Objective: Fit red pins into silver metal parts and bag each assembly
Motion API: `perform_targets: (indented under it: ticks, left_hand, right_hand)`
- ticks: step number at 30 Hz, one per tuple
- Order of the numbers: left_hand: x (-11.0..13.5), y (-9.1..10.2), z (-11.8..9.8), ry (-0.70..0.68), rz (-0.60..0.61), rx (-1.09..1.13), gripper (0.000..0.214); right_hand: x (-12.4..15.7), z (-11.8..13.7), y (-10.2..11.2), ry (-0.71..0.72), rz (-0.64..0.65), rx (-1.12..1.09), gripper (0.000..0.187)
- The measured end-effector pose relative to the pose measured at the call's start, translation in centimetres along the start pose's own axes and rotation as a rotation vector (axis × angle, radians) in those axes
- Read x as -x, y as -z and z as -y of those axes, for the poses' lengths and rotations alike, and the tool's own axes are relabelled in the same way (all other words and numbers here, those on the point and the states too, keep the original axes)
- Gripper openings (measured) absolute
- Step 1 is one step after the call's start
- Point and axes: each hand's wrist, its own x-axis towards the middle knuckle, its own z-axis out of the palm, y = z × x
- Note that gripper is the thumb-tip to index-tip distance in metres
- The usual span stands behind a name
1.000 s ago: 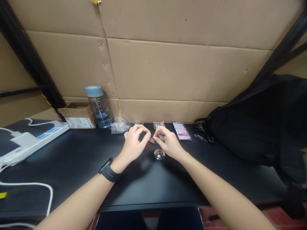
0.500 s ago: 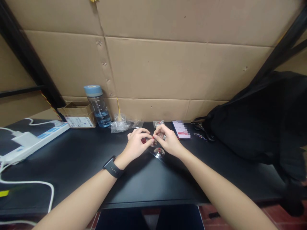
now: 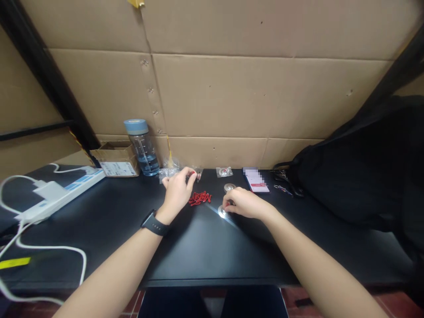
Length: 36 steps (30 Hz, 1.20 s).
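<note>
Moved apart since earlier, our left hand (image 3: 179,187) pinches a small red piece (image 3: 193,173); our right hand (image 3: 246,202) grasps the nearer metal disc (image 3: 221,213).

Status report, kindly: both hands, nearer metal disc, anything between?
Left hand pinching partly red item. Right hand at nearer metal disc, grip unclear. Red cords between hands.

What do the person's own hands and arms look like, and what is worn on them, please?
The left hand and the right hand are ungloved, with no sleeves showing. A dark wristwatch on a black strap circles the left wrist; nothing shows on the right wrist.
</note>
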Motion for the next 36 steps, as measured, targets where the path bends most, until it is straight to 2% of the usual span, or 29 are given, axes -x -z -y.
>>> perform_targets:
  ticks: [3, 9, 12, 17, 22, 26, 31, 36]
  left_hand:
    - [-0.1, 0.2, 0.2, 0.051, 0.018, 0.042, 0.021]
    - [0.8, -1.0, -0.6, 0.01, 0.218, 0.234, 0.019]
    - [1.3, -1.9, -1.0, -0.024, 0.289, 0.403, 0.019]
    - [1.7, -2.9, -1.0, -0.005, 0.343, 0.598, 0.024]
    - [1.8, -3.4, -0.6, 0.028, 0.368, 0.629, 0.025]
    - [1.8, -3.5, -0.6, 0.03, 0.354, 0.643, 0.025]
    - [1.9, -3.3, -0.6, 0.03, 0.348, 0.58, 0.027]
    - [1.9, -2.9, -1.0, -0.007, 0.383, 0.538, 0.028]
  right_hand:
    - [0.0, 0.0, 0.2, 0.012, -0.068, 0.008, 0.011]
    - [-0.8, 1.4, 0.1, 0.196, -0.46, -0.284, 0.011]
    - [-1.1, 2.2, -0.2, 0.195, -0.535, -0.374, 0.011]
    - [-1.2, 2.2, -1.1, 0.091, -0.438, -0.6, 0.013]
    - [-1.7, 1.6, -1.8, 0.007, -0.37, -0.898, 0.017]
    - [-2.0, 1.5, -1.9, -0.022, -0.329, -1.052, 0.041]
    - [-1.8, 1.9, -1.5, -0.088, -0.308, -1.113, 0.046]
    - [-1.7, 1.9, -1.6, -0.106, -0.291, -0.999, 0.066]
